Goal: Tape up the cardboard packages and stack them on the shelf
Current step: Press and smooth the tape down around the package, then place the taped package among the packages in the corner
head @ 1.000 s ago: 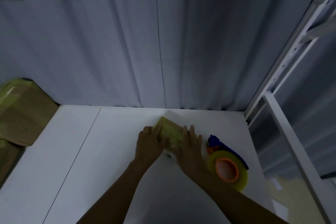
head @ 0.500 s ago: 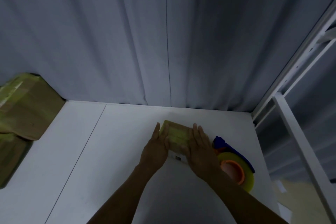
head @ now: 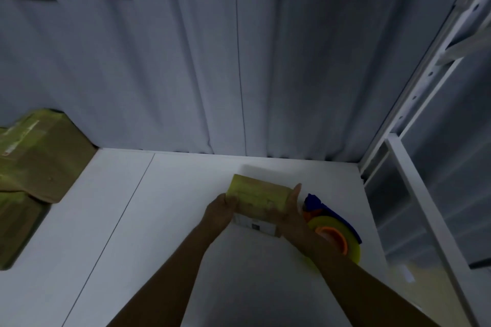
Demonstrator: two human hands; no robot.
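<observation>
While gripped between left hand (head: 219, 211) and right hand (head: 291, 216): small cardboard package (head: 259, 198), seemingly taped, unstacked; taped packages (head: 39, 156) piled well left; tape dispenser (head: 333, 233) just right.

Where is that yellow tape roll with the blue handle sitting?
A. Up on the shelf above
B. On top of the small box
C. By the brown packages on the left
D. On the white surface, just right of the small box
D: the tape roll lies on the white surface right of the small box, partly hidden behind the right hand.
</observation>
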